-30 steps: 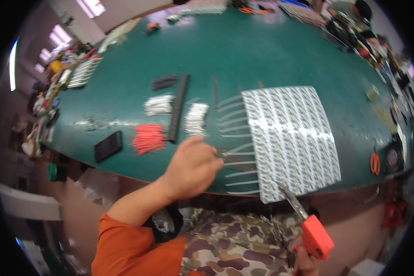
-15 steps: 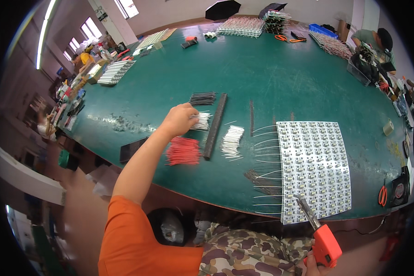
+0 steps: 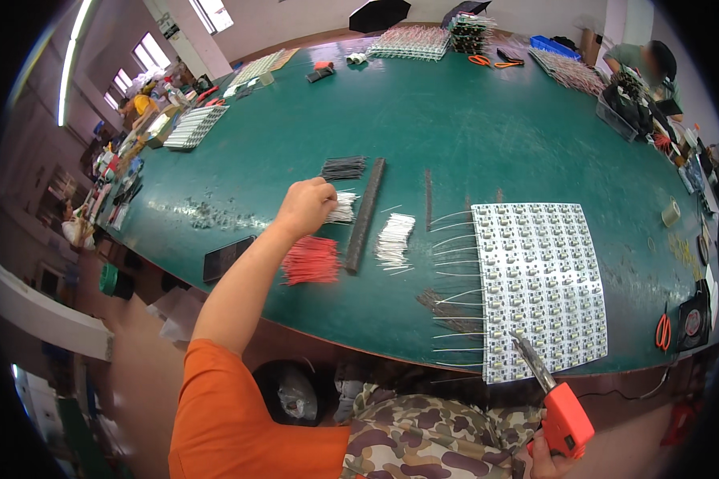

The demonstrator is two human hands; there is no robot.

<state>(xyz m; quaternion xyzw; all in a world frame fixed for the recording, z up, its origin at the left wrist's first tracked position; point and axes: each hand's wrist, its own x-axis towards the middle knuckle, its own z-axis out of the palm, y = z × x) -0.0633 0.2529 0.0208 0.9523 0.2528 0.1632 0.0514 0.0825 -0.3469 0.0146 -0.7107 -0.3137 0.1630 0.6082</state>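
Note:
My left hand (image 3: pixel 307 207) rests at a bundle of short white wires (image 3: pixel 343 207), its fingers bent together. The fingertips are partly hidden, so what they pinch cannot be made out. In my right hand (image 3: pixel 548 461), low in the picture, is a red soldering gun (image 3: pixel 567 421). Its metal tip reaches over the lower part of a white panel of small circuit boards (image 3: pixel 539 287). Several white wires (image 3: pixel 458 271) stick out from the panel's left edge. Red wires (image 3: pixel 311 260) lie just below my left hand, and black wires (image 3: pixel 343 168) above it.
A dark bar (image 3: pixel 366 215) separates the wire bundles from another white wire pile (image 3: pixel 395 241). A dark phone-like slab (image 3: pixel 228 259) lies by the table's near edge. Orange-handled scissors (image 3: pixel 663 331) and a tape roll (image 3: pixel 670 212) are at right. Another person (image 3: pixel 643 68) sits at the far right.
The whole view has shifted slightly, so the table's things appear a little further left and up. My left hand stays at the white wires, and the soldering gun stays over the panel.

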